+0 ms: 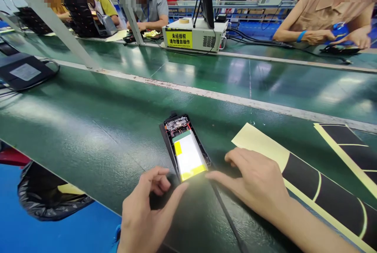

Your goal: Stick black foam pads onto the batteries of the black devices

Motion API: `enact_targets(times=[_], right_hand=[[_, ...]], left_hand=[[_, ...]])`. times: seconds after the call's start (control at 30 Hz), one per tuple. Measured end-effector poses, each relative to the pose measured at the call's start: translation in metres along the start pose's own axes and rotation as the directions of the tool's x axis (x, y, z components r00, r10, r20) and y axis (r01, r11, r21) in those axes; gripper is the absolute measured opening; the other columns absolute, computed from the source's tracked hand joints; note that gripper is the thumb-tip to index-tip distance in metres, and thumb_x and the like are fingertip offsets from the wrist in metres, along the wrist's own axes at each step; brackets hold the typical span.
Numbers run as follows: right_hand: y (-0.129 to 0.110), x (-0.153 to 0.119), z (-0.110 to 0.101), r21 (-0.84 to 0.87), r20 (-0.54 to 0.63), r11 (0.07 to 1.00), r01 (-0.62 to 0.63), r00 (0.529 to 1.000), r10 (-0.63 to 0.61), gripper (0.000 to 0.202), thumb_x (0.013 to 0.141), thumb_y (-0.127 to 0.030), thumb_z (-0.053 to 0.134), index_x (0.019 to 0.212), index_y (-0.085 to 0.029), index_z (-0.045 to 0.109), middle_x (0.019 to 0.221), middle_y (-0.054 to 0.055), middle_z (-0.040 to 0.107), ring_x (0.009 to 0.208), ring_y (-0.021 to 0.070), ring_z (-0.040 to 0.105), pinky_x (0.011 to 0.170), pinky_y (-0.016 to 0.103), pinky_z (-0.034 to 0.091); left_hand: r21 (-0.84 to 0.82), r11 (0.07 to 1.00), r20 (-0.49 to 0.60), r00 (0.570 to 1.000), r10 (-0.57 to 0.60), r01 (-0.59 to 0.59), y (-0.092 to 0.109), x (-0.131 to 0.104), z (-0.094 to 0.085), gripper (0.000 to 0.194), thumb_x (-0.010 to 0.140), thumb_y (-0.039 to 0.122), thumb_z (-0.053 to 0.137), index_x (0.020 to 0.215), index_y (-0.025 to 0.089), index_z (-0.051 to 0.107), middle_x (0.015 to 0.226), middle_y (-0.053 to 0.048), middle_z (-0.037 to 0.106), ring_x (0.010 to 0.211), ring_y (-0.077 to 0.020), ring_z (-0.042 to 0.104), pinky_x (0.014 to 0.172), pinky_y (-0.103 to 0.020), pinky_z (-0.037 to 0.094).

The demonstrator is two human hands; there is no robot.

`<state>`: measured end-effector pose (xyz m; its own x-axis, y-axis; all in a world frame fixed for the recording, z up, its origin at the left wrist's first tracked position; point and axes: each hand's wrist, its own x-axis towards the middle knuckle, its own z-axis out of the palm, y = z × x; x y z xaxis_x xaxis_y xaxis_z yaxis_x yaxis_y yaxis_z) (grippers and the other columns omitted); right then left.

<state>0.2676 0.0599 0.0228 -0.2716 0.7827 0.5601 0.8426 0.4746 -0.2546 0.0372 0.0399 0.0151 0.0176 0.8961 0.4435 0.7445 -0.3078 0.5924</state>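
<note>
An opened black device (185,147) lies on the green belt (88,127), showing a small circuit board at its far end and a silver battery pack with yellow tape. My left hand (147,210) rests at the device's near left corner, forefinger touching the near end, fingers loosely bent. Flat on the belt lies my right hand (253,182), its fingertips against the near right corner of the device. Neither hand lifts anything.
Yellow backing sheets with black adhesive strips (324,186) lie to the right. A white instrument box with a yellow label (194,35) and a monitor stand across the belt. Several people work at the far side. A black bag (44,194) hangs below left.
</note>
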Motion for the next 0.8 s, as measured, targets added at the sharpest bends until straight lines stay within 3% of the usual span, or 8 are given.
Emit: enact_targets(times=[0.07, 0.17, 0.3, 0.43, 0.57, 0.7, 0.8], right_hand=[[0.003, 0.005, 0.002, 0.054, 0.055, 0.998, -0.028, 0.998, 0.025, 0.065, 0.098, -0.076, 0.040, 0.085, -0.014, 0.058, 0.071, 0.001, 0.053, 0.063, 0.0179, 0.053, 0.056, 0.031, 0.030], [0.000, 0.013, 0.010, 0.137, 0.152, 0.990, -0.021, 0.988, 0.000, 0.066, 0.098, -0.077, 0.032, 0.084, -0.017, 0.056, 0.072, -0.001, 0.049, 0.063, 0.0165, 0.049, 0.056, 0.030, 0.029], [-0.002, 0.019, 0.019, 0.253, 0.225, 0.966, 0.064, 0.967, -0.123, 0.062, 0.108, -0.059, 0.013, 0.077, -0.020, 0.049, 0.071, -0.003, 0.043, 0.062, 0.0156, 0.043, 0.056, 0.030, 0.026], [0.003, 0.020, 0.018, 0.354, 0.259, 0.930, 0.099, 0.945, -0.200, 0.057, 0.110, -0.053, 0.014, 0.078, -0.020, 0.046, 0.073, -0.003, 0.043, 0.064, 0.0158, 0.041, 0.057, 0.030, 0.026], [0.006, 0.027, 0.011, 0.450, 0.352, 0.892, 0.041, 0.910, -0.220, 0.050, 0.111, -0.050, 0.021, 0.080, -0.020, 0.046, 0.075, -0.003, 0.044, 0.067, 0.0159, 0.042, 0.060, 0.029, 0.029], [0.010, 0.036, 0.003, 0.598, 0.455, 0.793, -0.117, 0.864, -0.216, 0.043, 0.111, -0.048, 0.033, 0.083, -0.020, 0.052, 0.078, -0.003, 0.048, 0.073, 0.0152, 0.047, 0.068, 0.027, 0.034], [0.015, 0.040, -0.004, 0.666, 0.574, 0.652, -0.361, 0.807, -0.139, 0.033, 0.108, -0.040, 0.044, 0.085, -0.021, 0.057, 0.082, -0.003, 0.056, 0.076, 0.0149, 0.054, 0.071, 0.025, 0.039]], left_hand=[[0.033, 0.993, 0.066, 0.991, 0.114, -0.116, -0.002, 0.011, -0.002, 0.044, 0.086, 0.036, 0.072, 0.124, 0.021, 0.055, 0.107, -0.005, 0.064, 0.087, -0.0156, 0.065, 0.074, -0.027, 0.059], [0.080, 0.941, 0.191, 0.932, 0.308, -0.328, -0.004, 0.025, 0.001, 0.051, 0.090, 0.036, 0.067, 0.137, 0.023, 0.050, 0.144, -0.011, 0.049, 0.126, -0.0261, 0.054, 0.100, -0.042, 0.054], [0.092, 0.855, 0.309, 0.831, 0.463, -0.511, -0.011, 0.033, 0.006, 0.049, 0.095, 0.032, 0.059, 0.140, 0.018, 0.048, 0.145, -0.011, 0.051, 0.137, -0.0269, 0.044, 0.108, -0.045, 0.049], [0.115, 0.815, 0.328, 0.796, 0.508, -0.567, -0.016, 0.039, 0.002, 0.048, 0.096, 0.030, 0.058, 0.141, 0.017, 0.048, 0.143, -0.008, 0.053, 0.136, -0.0258, 0.046, 0.106, -0.042, 0.050], [0.126, 0.787, 0.380, 0.762, 0.524, -0.604, -0.019, 0.045, -0.001, 0.048, 0.097, 0.029, 0.054, 0.143, 0.017, 0.045, 0.145, -0.006, 0.052, 0.136, -0.0254, 0.045, 0.104, -0.041, 0.052], [0.095, 0.783, 0.422, 0.737, 0.528, -0.615, -0.025, 0.042, -0.006, 0.051, 0.099, 0.031, 0.051, 0.147, 0.017, 0.039, 0.150, -0.006, 0.045, 0.140, -0.0251, 0.039, 0.104, -0.039, 0.051], [-0.041, 0.845, 0.485, 0.729, 0.484, -0.534, -0.036, 0.048, -0.018, 0.051, 0.100, 0.030, 0.047, 0.149, 0.026, 0.035, 0.151, -0.001, 0.043, 0.139, -0.0218, 0.040, 0.110, -0.038, 0.046]])
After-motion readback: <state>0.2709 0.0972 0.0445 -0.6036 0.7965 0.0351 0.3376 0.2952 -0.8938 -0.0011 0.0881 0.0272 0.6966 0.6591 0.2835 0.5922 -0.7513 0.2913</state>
